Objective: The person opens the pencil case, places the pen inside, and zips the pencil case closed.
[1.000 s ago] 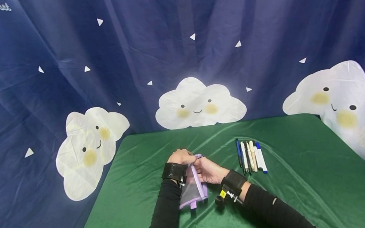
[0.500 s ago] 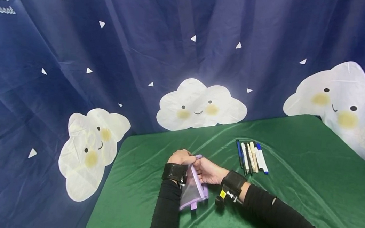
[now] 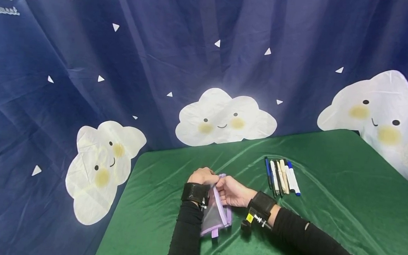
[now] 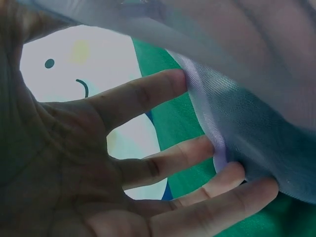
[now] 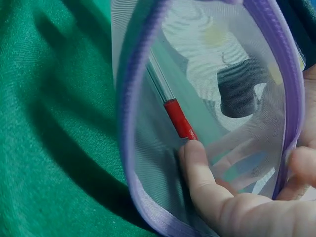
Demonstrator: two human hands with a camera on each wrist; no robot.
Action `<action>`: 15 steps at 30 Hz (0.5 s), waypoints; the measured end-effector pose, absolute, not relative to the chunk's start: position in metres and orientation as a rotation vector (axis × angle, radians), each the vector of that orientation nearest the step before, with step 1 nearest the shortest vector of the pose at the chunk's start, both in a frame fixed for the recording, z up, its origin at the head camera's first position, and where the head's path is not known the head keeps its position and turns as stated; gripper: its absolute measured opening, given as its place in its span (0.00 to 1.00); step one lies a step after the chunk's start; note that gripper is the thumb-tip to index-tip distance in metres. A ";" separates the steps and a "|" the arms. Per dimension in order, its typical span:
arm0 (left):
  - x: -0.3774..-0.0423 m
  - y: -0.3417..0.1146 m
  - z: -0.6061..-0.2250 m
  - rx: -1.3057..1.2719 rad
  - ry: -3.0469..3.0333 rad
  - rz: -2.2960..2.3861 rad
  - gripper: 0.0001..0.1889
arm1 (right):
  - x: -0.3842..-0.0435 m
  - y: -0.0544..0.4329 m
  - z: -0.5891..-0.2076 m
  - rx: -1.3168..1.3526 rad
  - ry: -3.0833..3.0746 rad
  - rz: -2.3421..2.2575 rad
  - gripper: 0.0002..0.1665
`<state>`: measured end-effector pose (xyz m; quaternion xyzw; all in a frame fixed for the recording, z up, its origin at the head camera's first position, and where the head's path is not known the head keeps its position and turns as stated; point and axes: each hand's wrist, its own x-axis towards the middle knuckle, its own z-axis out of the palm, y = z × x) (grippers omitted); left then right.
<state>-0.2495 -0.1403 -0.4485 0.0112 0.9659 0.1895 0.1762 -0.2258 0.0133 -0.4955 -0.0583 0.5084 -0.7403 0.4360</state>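
Observation:
A see-through mesh pouch [image 3: 213, 216] with a lilac zipper edge slants between both hands, its mouth spread open in the right wrist view. My left hand [image 3: 202, 175] holds the far end of the pouch; in the left wrist view its fingers [image 4: 143, 96] spread along the outside of the mesh. My right hand [image 3: 236, 192] reaches into the mouth. Inside the pouch lies a clear pen [image 5: 178, 117] with a red end, and the right fingertips [image 5: 195, 153] pinch at that red end. The pen's other end is hidden behind the zipper edge.
To the right of the hands several pens [image 3: 276, 176] lie side by side on the green cloth [image 3: 157, 202], with a blue-capped white marker [image 3: 293, 180] at their right end. A dark blue curtain [image 3: 153, 34] with cloud prints hangs behind the table.
The pouch's near end with its small tag has shifted slightly toward the person. Both hands stay almost where they were, and the pens on the cloth lie as before.

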 end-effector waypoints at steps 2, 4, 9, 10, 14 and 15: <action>-0.249 -0.140 -0.448 0.043 2.731 0.533 0.26 | -0.226 0.014 -0.496 -0.164 1.249 -1.848 0.13; -0.248 -0.139 -0.447 0.042 2.727 0.534 0.25 | -0.225 0.013 -0.496 -0.192 1.231 -1.840 0.14; -0.247 -0.137 -0.446 0.028 2.732 0.534 0.24 | -0.221 0.012 -0.496 -0.260 1.225 -1.799 0.17; -0.247 -0.137 -0.446 0.029 2.735 0.533 0.23 | -0.220 0.011 -0.496 -0.263 1.223 -1.796 0.17; -0.244 -0.136 -0.445 0.021 2.740 0.533 0.23 | -0.217 0.011 -0.497 -0.320 1.193 -1.797 0.19; -0.243 -0.136 -0.445 0.016 2.737 0.536 0.24 | -0.217 0.010 -0.498 -0.332 1.187 -1.799 0.20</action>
